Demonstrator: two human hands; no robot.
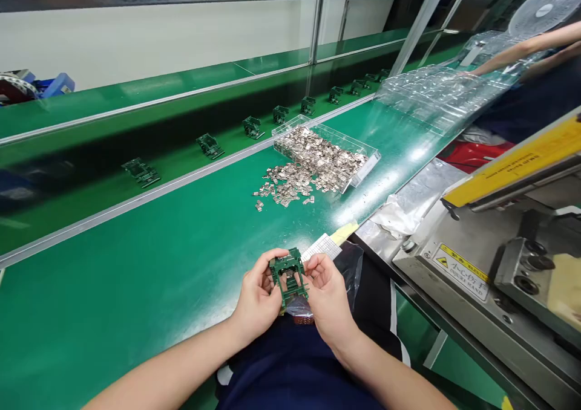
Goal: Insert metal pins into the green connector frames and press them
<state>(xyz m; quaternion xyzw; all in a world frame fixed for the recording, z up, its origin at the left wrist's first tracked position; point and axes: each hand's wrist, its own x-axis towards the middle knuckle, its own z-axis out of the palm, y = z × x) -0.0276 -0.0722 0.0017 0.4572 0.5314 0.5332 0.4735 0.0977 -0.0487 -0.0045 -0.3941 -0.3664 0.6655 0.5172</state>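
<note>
The left hand and right hand, fingers curled in, pinch opposite sides of the green frame; light, even pressure should steady it without bending.

white glare streaks the green tabletop while dark shadow bands the belt behind.
</note>
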